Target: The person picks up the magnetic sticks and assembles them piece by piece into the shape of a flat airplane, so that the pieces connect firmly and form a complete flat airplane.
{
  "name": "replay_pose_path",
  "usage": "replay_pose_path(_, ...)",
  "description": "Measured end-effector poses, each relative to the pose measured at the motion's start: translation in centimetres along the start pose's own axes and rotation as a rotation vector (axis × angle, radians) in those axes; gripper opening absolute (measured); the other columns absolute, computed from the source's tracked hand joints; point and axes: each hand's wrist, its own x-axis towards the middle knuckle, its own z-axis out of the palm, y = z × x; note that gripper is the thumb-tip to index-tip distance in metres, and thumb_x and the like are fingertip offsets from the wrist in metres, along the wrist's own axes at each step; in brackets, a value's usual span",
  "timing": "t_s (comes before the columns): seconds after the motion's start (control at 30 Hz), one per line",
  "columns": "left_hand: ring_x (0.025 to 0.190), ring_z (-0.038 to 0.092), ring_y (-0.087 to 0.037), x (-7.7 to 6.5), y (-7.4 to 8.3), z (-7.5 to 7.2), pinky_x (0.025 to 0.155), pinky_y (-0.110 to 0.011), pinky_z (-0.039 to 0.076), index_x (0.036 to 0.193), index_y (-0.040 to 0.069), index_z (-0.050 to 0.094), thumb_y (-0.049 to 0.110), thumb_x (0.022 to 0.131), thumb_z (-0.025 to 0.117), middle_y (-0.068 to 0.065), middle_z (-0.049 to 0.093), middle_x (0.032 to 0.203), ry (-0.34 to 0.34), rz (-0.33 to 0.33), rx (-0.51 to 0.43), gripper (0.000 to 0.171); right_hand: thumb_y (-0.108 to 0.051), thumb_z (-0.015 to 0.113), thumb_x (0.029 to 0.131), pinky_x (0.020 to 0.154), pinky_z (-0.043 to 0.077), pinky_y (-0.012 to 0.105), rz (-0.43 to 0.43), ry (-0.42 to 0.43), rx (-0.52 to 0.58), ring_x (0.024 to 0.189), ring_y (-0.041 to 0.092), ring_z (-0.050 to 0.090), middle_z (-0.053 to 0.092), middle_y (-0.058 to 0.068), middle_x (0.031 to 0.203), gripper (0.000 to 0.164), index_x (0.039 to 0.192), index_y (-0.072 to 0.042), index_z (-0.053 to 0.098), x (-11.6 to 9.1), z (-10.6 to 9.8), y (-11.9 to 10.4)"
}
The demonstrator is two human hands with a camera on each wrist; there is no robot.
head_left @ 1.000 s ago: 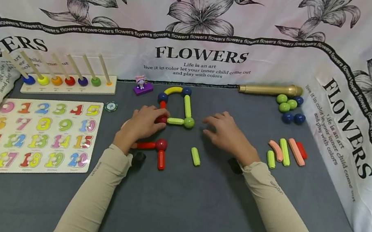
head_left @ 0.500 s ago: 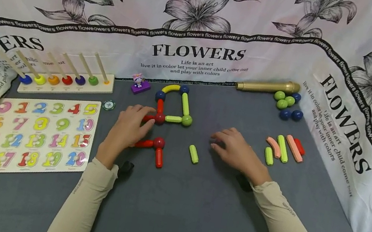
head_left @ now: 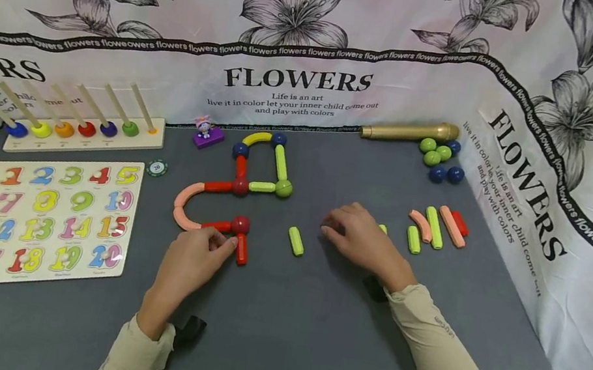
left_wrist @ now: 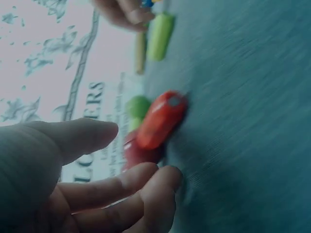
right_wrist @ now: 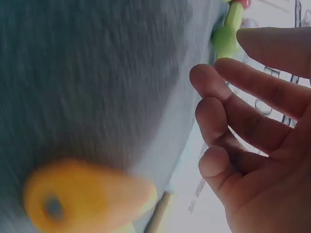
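My left hand (head_left: 194, 259) is just in front of a red ball (head_left: 240, 225) with two red rods, one pointing toward me (head_left: 242, 249). In the left wrist view, its thumb and fingers are apart, with the red rod (left_wrist: 163, 119) showing beyond the gap. A curved pink piece (head_left: 186, 208) links that branch to another red rod (head_left: 219, 186) and a loop of coloured rods and balls with a green ball (head_left: 284, 189) at its corner. My right hand (head_left: 356, 235) hovers right of a loose green rod (head_left: 295, 241), fingers loosely bent around nothing.
Several loose rods, including a pink one (head_left: 452, 227), lie at the right, with green and blue balls (head_left: 437, 173) behind. A gold tube (head_left: 410, 131) lies at the back. To the left are a number board (head_left: 31, 218), a peg rack (head_left: 83, 144), a poker chip (head_left: 157, 168) and a purple-based figurine (head_left: 208, 136).
My left hand has left the upper red rod and come toward me to the lower red branch, uncovering the curved pink piece. The right hand has drawn slightly away from the loop.
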Motion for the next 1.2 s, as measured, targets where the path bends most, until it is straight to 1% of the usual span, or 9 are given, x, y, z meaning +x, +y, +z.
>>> replay_pose_path(0.1,0.053,0.048,-0.018,-0.2,-0.3,0.9,0.051,-0.032,0.037,0.081,0.007,0.071,0.031,0.101,0.074,0.001,0.050,0.061,0.006,-0.033,0.008,0.031,-0.012,0.072,0.104,0.086,0.050,0.051,0.070,0.017,-0.003,0.094,0.032,0.063,0.073,0.013,0.099,0.018,0.115,0.002,0.077,1.0,-1.1,1.3)
replay_pose_path(0.27,0.048,0.040,-0.017,0.2,-0.1,2.2,0.048,-0.031,0.029,0.067,0.012,0.059,0.033,0.099,0.079,0.003,0.039,0.057,0.049,-0.049,0.035,0.043,-0.008,0.068,0.105,0.103,0.042,0.060,0.215,0.085,-0.022,0.106,0.046,0.063,0.072,0.028,0.110,0.024,0.118,0.010,0.073,1.9,-4.2,5.3)
replay_pose_path(0.43,0.053,0.051,-0.020,0.6,-0.2,2.2,0.050,-0.032,0.040,0.077,0.009,0.070,0.027,0.099,0.078,0.000,0.054,0.062,0.053,-0.067,0.018,0.029,-0.008,0.068,0.103,0.114,0.029,0.067,0.323,0.175,-0.036,0.118,0.055,0.057,0.067,0.038,0.119,0.031,0.122,0.016,0.068,3.1,-7.3,9.2)
replay_pose_path(0.53,0.057,0.053,-0.020,0.7,-0.5,1.8,0.053,-0.032,0.043,0.080,0.006,0.073,0.023,0.099,0.076,-0.001,0.058,0.064,0.042,-0.064,-0.049,0.026,-0.009,0.066,0.102,0.114,0.025,0.069,0.383,0.213,-0.083,0.122,0.059,0.052,0.063,0.040,0.124,0.037,0.127,0.018,0.064,3.9,-8.5,11.3)
replay_pose_path(0.63,0.057,0.056,-0.019,0.8,-0.8,1.5,0.054,-0.032,0.043,0.083,0.004,0.074,0.021,0.099,0.076,-0.002,0.061,0.064,0.008,-0.075,-0.144,0.023,-0.011,0.061,0.103,0.109,0.024,0.072,0.469,0.205,-0.124,0.126,0.065,0.041,0.054,0.044,0.134,0.045,0.136,0.018,0.057,4.2,-9.3,12.7)
replay_pose_path(0.73,0.057,0.061,-0.019,0.9,-0.9,1.2,0.056,-0.032,0.044,0.094,0.002,0.077,0.021,0.100,0.075,-0.003,0.065,0.066,-0.041,-0.111,-0.234,0.021,-0.013,0.055,0.103,0.107,0.023,0.075,0.544,0.160,-0.156,0.127,0.070,0.032,0.045,0.047,0.139,0.051,0.143,0.017,0.050,4.1,-10.0,14.0)
replay_pose_path(0.87,0.056,0.063,-0.018,0.9,-1.1,1.0,0.056,-0.031,0.044,0.104,0.000,0.077,0.023,0.100,0.074,-0.004,0.067,0.067,-0.086,-0.132,-0.301,0.024,-0.011,0.052,0.101,0.104,0.023,0.076,0.592,0.092,-0.195,0.120,0.071,0.033,0.047,0.048,0.132,0.048,0.140,0.017,0.051,3.7,-10.3,15.0)
replay_pose_path(1.07,0.055,0.060,-0.018,0.8,-1.7,0.7,0.053,-0.030,0.043,0.107,0.000,0.077,0.023,0.100,0.075,-0.003,0.065,0.064,-0.117,-0.126,-0.355,0.024,-0.007,0.057,0.097,0.102,0.024,0.076,0.602,0.092,-0.213,0.116,0.070,0.034,0.049,0.047,0.123,0.042,0.131,0.017,0.052,3.4,-9.5,15.9)
replay_pose_path(1.2,0.053,0.058,-0.018,0.8,-2.2,0.4,0.052,-0.030,0.043,0.109,-0.001,0.077,0.024,0.100,0.076,-0.003,0.066,0.064,-0.130,-0.134,-0.374,0.026,-0.007,0.058,0.095,0.098,0.027,0.076,0.566,0.118,-0.229,0.110,0.070,0.039,0.055,0.045,0.113,0.036,0.123,0.015,0.055,3.6,-8.7,16.3)
